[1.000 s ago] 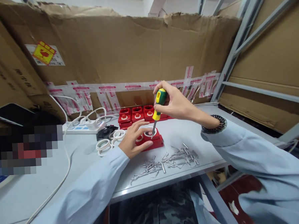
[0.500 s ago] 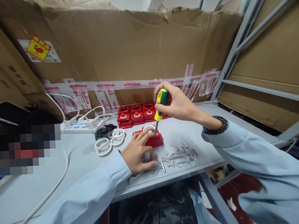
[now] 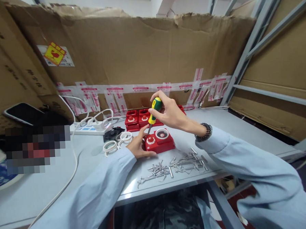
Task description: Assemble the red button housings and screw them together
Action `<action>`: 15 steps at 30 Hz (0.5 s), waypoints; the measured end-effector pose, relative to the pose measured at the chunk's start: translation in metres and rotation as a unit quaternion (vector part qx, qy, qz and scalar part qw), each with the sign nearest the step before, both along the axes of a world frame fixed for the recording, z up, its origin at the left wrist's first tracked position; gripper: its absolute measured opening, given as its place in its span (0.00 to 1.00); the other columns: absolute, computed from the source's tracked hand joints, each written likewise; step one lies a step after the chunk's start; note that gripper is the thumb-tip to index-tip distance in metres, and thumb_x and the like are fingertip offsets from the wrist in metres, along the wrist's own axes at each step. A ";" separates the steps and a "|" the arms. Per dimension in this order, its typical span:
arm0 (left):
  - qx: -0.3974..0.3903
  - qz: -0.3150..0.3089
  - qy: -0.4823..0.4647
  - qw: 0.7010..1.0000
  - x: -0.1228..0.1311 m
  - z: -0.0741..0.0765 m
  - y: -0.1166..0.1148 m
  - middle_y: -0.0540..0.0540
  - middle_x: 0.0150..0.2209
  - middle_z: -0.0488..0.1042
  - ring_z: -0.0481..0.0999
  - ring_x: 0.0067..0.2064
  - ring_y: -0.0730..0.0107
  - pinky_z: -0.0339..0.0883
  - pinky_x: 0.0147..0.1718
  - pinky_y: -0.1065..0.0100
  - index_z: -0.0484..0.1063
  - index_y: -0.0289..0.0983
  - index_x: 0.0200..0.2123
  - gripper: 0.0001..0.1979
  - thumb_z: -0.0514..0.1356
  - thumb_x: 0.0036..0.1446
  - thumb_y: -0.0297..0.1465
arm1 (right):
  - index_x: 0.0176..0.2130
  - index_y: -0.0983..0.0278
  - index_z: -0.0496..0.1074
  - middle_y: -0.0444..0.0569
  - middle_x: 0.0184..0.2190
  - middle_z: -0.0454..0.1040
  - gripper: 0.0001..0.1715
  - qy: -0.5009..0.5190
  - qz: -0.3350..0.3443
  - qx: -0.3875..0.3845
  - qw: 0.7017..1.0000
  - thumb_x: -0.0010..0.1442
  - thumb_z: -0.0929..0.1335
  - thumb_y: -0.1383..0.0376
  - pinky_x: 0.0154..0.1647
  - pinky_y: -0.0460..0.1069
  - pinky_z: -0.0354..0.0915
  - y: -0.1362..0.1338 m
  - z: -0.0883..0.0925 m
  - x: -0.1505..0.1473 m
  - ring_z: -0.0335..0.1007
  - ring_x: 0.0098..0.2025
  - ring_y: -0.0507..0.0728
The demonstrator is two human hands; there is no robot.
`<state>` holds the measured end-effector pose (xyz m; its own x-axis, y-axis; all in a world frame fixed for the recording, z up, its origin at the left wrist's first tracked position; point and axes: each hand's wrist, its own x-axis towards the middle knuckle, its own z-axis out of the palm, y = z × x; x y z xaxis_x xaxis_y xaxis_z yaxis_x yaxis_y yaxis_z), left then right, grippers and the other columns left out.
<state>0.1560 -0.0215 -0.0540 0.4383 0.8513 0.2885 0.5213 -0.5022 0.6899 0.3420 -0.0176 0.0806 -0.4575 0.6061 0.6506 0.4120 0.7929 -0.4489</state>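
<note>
My right hand grips a yellow and green screwdriver, its shaft pointing down at the far left corner of a red box. The box lies on the table with a white ring and a small round knob on top. Around the left end of the box, my left hand holds it between thumb and fingers. Nearer the table's front edge are small screws and metal pins with thin strands.
More red boxes stand in a row at the back. White rings, a black part and a white power strip are at the left. A cardboard wall rises behind the table.
My left hand has moved from above the screws to the left end of the red box. The screwdriver has shifted left to the far left corner, and the box now sits turned.
</note>
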 end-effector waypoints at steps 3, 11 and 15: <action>-0.047 -0.019 -0.062 0.997 0.007 -0.003 -0.001 0.37 0.49 0.69 0.72 0.48 0.53 0.65 0.47 0.52 0.43 0.40 0.60 0.50 0.68 0.39 0.42 | 0.40 0.63 0.59 0.40 0.26 0.62 0.12 0.002 -0.003 0.003 1.000 0.54 0.63 0.66 0.29 0.46 0.56 0.008 -0.006 -0.006 0.56 0.25 0.48; -0.077 -0.020 -0.108 0.991 0.010 -0.006 0.002 0.39 0.45 0.73 0.74 0.45 0.55 0.67 0.44 0.54 0.53 0.38 0.53 0.42 0.70 0.37 0.38 | 0.39 0.63 0.59 0.39 0.24 0.63 0.12 -0.016 -0.018 -0.005 1.000 0.53 0.63 0.66 0.28 0.45 0.55 0.020 -0.018 -0.009 0.58 0.24 0.49; -0.063 -0.015 -0.103 0.993 0.009 -0.010 0.004 0.39 0.44 0.74 0.75 0.44 0.55 0.68 0.43 0.54 0.54 0.38 0.53 0.42 0.70 0.36 0.39 | 0.39 0.64 0.59 0.40 0.24 0.63 0.12 -0.020 -0.022 -0.004 1.000 0.53 0.63 0.66 0.29 0.45 0.55 0.020 -0.018 -0.009 0.58 0.24 0.49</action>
<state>0.1653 -0.0174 -0.0637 0.4064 0.8739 0.2667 0.3490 -0.4182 0.8386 0.3333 0.0024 0.0622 -0.4562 0.6311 0.6274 0.4641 0.7703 -0.4373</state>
